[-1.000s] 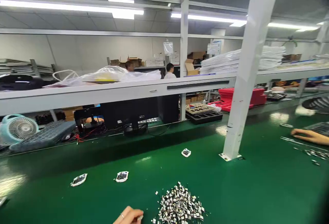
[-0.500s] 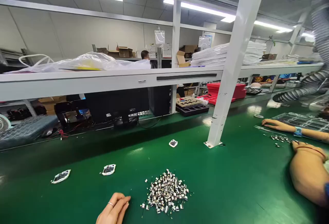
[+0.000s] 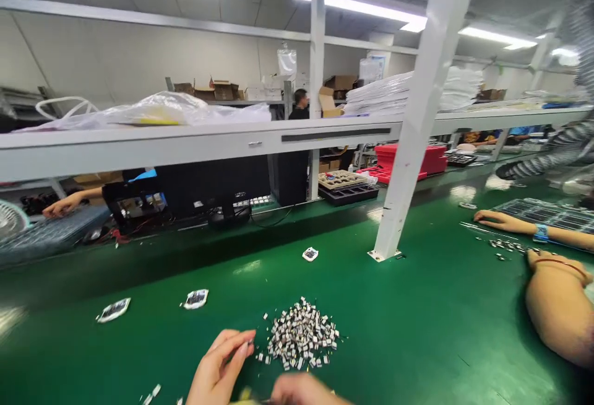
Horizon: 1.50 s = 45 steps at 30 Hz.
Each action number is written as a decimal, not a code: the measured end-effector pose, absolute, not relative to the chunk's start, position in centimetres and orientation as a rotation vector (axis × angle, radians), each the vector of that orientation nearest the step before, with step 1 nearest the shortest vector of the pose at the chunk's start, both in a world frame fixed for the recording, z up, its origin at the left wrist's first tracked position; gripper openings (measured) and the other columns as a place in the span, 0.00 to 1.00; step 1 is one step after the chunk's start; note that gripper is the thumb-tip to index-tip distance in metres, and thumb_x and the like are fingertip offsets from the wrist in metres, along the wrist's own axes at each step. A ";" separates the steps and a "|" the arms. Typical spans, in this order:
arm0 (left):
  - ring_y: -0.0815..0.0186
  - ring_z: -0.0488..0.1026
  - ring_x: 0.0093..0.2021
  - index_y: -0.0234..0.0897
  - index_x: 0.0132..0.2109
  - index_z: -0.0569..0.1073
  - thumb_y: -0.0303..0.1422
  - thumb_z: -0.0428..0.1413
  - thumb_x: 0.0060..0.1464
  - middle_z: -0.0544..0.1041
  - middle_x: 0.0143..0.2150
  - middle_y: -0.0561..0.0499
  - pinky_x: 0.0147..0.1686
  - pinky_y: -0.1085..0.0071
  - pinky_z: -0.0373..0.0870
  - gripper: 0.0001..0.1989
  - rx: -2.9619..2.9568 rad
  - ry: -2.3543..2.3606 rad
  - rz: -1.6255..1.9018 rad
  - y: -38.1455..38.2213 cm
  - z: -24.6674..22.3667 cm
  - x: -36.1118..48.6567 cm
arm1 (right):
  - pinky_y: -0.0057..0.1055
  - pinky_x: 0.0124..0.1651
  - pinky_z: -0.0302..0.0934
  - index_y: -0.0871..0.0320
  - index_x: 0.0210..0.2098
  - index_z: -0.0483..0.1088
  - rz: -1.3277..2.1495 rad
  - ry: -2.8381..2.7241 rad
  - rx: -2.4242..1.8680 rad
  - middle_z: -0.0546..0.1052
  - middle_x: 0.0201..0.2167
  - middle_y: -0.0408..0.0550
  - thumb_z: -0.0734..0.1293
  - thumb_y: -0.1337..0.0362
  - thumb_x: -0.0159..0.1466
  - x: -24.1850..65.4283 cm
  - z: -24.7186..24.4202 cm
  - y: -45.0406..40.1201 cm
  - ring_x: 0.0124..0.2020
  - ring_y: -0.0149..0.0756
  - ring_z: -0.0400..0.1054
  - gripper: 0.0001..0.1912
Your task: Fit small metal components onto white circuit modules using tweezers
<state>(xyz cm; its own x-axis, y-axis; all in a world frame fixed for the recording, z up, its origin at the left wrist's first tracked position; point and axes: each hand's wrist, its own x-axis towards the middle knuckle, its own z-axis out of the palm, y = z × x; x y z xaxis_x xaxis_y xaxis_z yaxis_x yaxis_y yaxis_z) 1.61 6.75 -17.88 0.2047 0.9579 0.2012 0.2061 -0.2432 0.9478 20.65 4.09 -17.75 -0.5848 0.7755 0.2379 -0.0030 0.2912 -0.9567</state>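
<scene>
Pinching a tiny silvery component (image 3: 247, 344) between thumb and fingertips, with the left hand (image 3: 217, 369) curling about halfway shut, just left of a heaped pile of small black-and-white components (image 3: 301, 334). Lying loose and jumbled on the green surface (image 3: 417, 330), in the form of stubby rectangular blocks flecked with metal, too small for finer detail. Blurring along the bottom edge, just below the pile: the right hand (image 3: 301, 389), its grip impossible to tell. Lying farther off on the surface: 3 white-edged circuit boards (image 3: 195, 298), well apart from the pile. Resting at the right: a co-worker's hand (image 3: 499, 220), lying flat against a dark grid tray (image 3: 550, 214).
</scene>
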 end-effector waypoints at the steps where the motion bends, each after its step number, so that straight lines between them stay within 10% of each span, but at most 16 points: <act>1: 0.66 0.70 0.39 0.33 0.40 0.74 0.50 0.53 0.50 0.69 0.37 0.45 0.42 0.75 0.71 0.23 1.587 1.103 1.125 6.4 -17.8 2.1 | 0.21 0.23 0.58 0.65 0.32 0.63 1.400 -1.760 -0.683 0.63 0.26 0.43 0.63 0.57 0.67 20.9 -17.8 4.6 0.22 0.27 0.59 0.16; 7: 0.69 0.70 0.39 0.31 0.39 0.70 0.39 0.56 0.50 0.69 0.37 0.46 0.41 0.79 0.71 0.14 1.391 1.024 1.237 4.2 -18.7 4.2 | 0.15 0.16 0.38 0.60 0.26 0.48 1.621 -1.327 -0.764 0.59 0.25 0.40 0.67 0.58 0.59 21.8 -17.7 6.2 0.16 0.20 0.44 0.22; 22: 0.74 0.69 0.37 0.34 0.42 0.70 0.25 0.52 0.55 0.67 0.37 0.49 0.39 0.83 0.70 0.07 1.743 0.898 1.198 3.1 -19.2 4.2 | 0.23 0.24 0.47 0.60 0.27 0.53 1.581 -1.358 -0.953 0.68 0.27 0.45 0.71 0.61 0.53 21.2 -18.0 5.4 0.23 0.29 0.57 0.20; 40: 0.72 0.70 0.31 0.32 0.33 0.73 0.35 0.58 0.50 0.71 0.30 0.49 0.31 0.80 0.68 0.09 1.664 0.987 1.273 3.3 -18.7 3.7 | 0.25 0.31 0.53 0.62 0.22 0.62 1.776 -1.362 -0.773 0.66 0.27 0.46 0.71 0.61 0.54 20.9 -17.2 4.5 0.30 0.33 0.60 0.15; 45: 0.72 0.70 0.29 0.32 0.31 0.73 0.34 0.58 0.51 0.72 0.28 0.50 0.29 0.79 0.66 0.08 1.820 0.963 1.381 3.2 -18.3 3.6 | 0.22 0.20 0.40 0.63 0.24 0.65 1.873 -1.235 -0.779 0.64 0.29 0.47 0.71 0.58 0.54 20.1 -17.4 3.9 0.20 0.25 0.50 0.16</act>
